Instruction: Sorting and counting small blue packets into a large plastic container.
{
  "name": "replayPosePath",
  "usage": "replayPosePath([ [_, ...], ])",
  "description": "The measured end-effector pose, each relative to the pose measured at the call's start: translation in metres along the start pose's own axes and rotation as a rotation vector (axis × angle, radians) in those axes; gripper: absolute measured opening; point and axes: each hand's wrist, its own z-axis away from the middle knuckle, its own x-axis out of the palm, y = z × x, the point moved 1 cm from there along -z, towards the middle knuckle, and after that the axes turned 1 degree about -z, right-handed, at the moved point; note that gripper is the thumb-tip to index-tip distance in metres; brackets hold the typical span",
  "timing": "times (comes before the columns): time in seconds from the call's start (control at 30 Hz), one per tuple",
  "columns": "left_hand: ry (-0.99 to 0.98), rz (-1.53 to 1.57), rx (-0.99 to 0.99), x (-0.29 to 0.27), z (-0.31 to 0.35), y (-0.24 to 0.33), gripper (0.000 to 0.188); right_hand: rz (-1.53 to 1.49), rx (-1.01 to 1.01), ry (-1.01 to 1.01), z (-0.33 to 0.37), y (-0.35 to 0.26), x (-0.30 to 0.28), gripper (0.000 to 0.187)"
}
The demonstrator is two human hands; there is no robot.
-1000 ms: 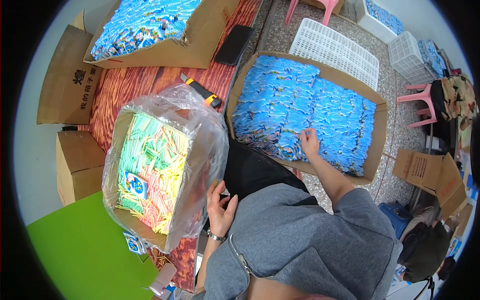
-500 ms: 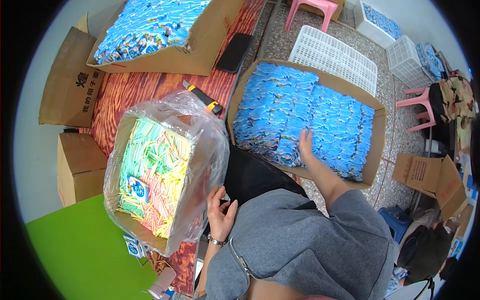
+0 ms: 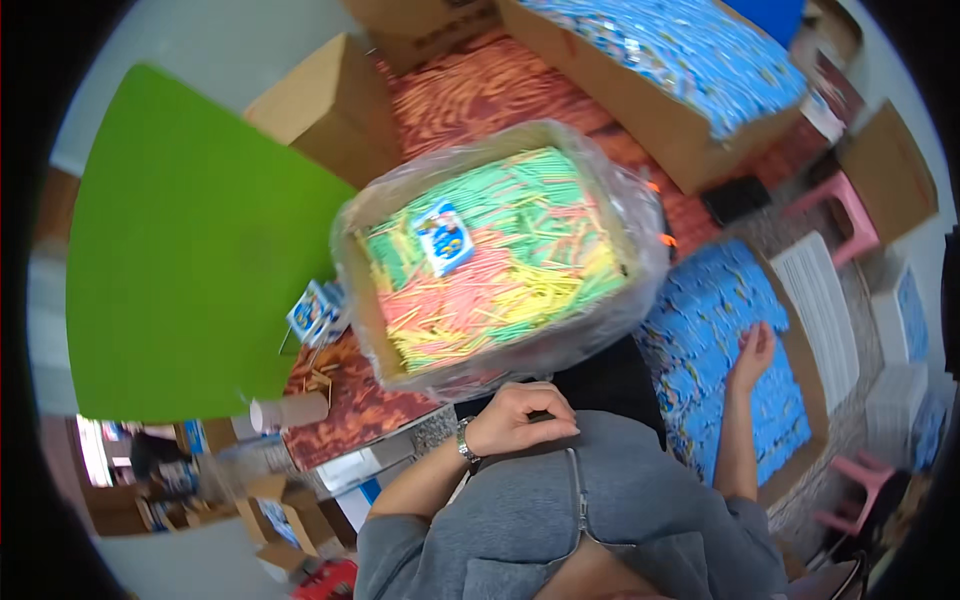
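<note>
Filling the low carton (image 3: 817,415) at the person's right, blue packets (image 3: 700,310) lie beneath the right grip (image 3: 755,350). Its fingers are bent upward with the thumb close by; whether they hold or touch a packet, I cannot tell. At the person's front, the left grip (image 3: 520,415) is released and loosely curled, a gap showing between thumb and fingers, with a watch (image 3: 467,440) at the wrist. Just ahead of it, on the red wood-patterned desk (image 3: 490,95), a plastic-lined box (image 3: 352,262) holds green, pink and yellow sticks (image 3: 540,240), with one blue-and-white pack (image 3: 443,237) on top.
</note>
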Motion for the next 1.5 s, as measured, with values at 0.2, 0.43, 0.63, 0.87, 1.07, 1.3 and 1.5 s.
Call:
replayPosePath([
  [0.2,0.287,-0.237,0.276,-0.039,0.005,0.047,0.007,-0.168,-0.295,-0.957,0.055,-0.284,0.214,0.022],
  [0.43,0.329,-0.382,0.256,-0.051,0.027,0.049,0.011,0.525,-0.928,-1.371,0.123,-0.26,0.434,0.036],
  [0.63,0.528,-0.386,0.145,-0.077,0.073,0.029,0.011,0.902,-0.777,-1.385,0.154,-0.271,0.466,0.065],
  [0.87,0.634,-0.321,0.028,-0.101,0.081,0.015,0.009,0.729,-0.671,-1.362,0.151,-0.257,0.468,0.044],
  [1.07,0.761,-0.391,0.029,-0.13,0.072,0.009,0.01,0.644,-0.804,-1.282,0.143,-0.259,0.464,0.027],
  [1.3,0.832,-0.321,-0.118,-0.165,0.037,-0.014,0.015,0.796,-1.046,-1.252,0.132,-0.268,0.46,0.019],
  [1.5,1.095,-0.786,0.068,-0.186,-0.007,-0.035,0.044,0.264,-0.97,-1.378,0.126,-0.305,0.435,0.017],
])
